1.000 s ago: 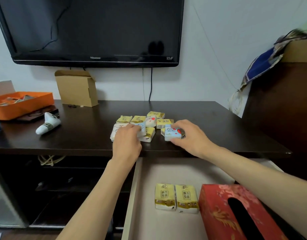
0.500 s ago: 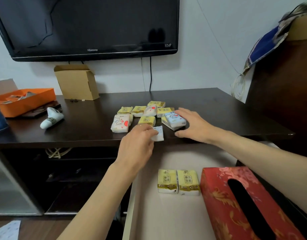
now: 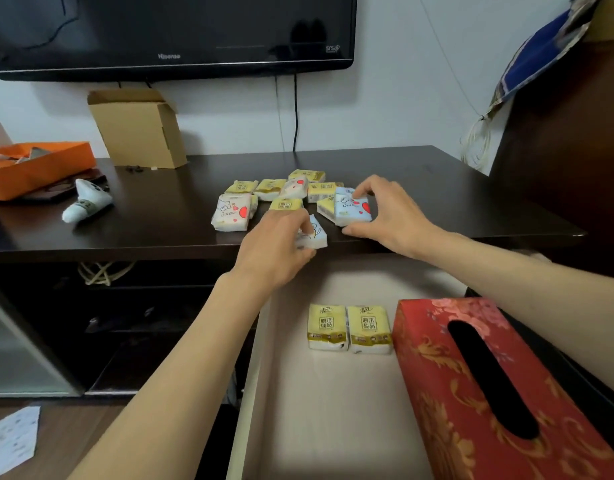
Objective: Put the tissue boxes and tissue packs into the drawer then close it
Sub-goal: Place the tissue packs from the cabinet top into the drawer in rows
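Since 0.5 s earlier: left hand (image 3: 276, 247) grip pinched white tissue pack (image 3: 312, 233), pulled to tabletop (image 3: 160, 220) edge. Right hand (image 3: 390, 216) grip closed around blue pack (image 3: 352, 207).

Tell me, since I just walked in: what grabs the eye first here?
The red tissue box lying in the open drawer, bottom right, beside two yellow packs. Above it, both hands work a cluster of packs on the dark tabletop: the left hand pinches a white pack, the right hand grips a blue one.

Place: a lived-in home room.
Signs: a wall-mounted television (image 3: 170, 32) hung above a dark worktop (image 3: 160, 216); cardboard box (image 3: 139, 128) and tissue packs (image 3: 231, 213) lay there.
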Motion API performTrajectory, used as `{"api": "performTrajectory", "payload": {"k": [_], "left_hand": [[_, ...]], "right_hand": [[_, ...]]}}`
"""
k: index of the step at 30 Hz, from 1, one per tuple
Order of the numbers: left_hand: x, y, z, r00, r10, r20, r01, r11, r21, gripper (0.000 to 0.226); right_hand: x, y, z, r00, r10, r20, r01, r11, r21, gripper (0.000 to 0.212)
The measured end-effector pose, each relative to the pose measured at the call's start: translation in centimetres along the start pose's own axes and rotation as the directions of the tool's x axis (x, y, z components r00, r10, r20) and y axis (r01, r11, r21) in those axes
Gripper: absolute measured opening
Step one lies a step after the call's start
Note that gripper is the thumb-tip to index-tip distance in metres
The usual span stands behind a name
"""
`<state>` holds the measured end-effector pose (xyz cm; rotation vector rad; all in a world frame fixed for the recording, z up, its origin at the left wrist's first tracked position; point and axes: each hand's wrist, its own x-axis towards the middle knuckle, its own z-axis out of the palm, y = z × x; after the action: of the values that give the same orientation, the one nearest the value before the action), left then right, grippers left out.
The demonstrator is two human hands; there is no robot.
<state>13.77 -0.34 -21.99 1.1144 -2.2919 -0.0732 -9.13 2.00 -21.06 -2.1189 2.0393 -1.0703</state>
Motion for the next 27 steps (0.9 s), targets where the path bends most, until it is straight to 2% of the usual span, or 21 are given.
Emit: {"api": "performTrajectory", "payload": {"k": [3, 6, 9, 12, 14, 17, 20, 22, 24, 27], "left_hand": [[-0.4, 0.5, -0.5, 0.999, 0.038, 0.001, -0.038, 0.999, 0.009, 0.031], [-1.3, 1.6, -1.7, 0.997, 0.039, 0.062, -0.033, 0.995, -0.094, 0.038], [-3.5, 2.3, -2.6, 0.970, 0.029, 0.241, 0.006, 0.989, -0.147, 0.043], [-6.8, 2.2, -2.6, 0.908, 0.023, 0.417, 0.029, 0.993, -0.118, 0.039], [-8.6, 2.2, -2.3, 0.900, 0.048, 0.434, -0.041, 0.999, -0.025, 0.030], [-10.2, 3.0, -1.9, 0.907, 0.092, 0.410, -0.129, 0.990, 0.064, 0.013], [-11.5, 3.5, -1.2, 0.875, 0.128, 0.467, -0.192, 0.977, 0.092, 0.009], [-11.7, 3.2, -1.2, 0.866, 0.173, 0.469, -0.254, 0.960, 0.116, 0.016], [-11.5, 2.8, -1.3, 0.885, 0.177, 0.430, -0.276, 0.945, 0.178, 0.031], [-11.4, 2.5, -1.0, 0.873, 0.067, 0.483, -0.266, 0.896, 0.356, 0.062]], "right_hand": [[-2.1, -0.9, -0.4, 0.990, -0.017, -0.137, 0.028, 0.996, 0.080, 0.060], [-5.3, -1.8, -1.1, 0.993, -0.021, -0.115, 0.033, 0.994, 0.105, 0.056], [-9.1, -2.2, -1.9, 0.999, -0.031, 0.038, 0.027, 0.993, 0.115, 0.046], [-12.3, -2.6, -2.5, 0.966, -0.017, 0.259, -0.013, 0.993, 0.116, 0.043], [-13.8, -3.0, -2.6, 0.928, -0.026, 0.370, -0.002, 0.997, 0.074, 0.044], [-14.9, -3.4, -2.1, 0.871, -0.142, 0.469, 0.221, 0.968, -0.117, 0.043], [-14.9, -3.8, -2.0, 0.838, -0.142, 0.527, 0.281, 0.940, -0.193, 0.048], [-14.8, -4.0, -1.8, 0.820, -0.109, 0.561, 0.298, 0.920, -0.256, 0.052], [-14.9, -4.3, -1.4, 0.791, -0.067, 0.608, 0.319, 0.894, -0.316, 0.055], [-14.9, -4.7, -1.0, 0.739, -0.004, 0.673, 0.360, 0.848, -0.390, 0.063]]}}
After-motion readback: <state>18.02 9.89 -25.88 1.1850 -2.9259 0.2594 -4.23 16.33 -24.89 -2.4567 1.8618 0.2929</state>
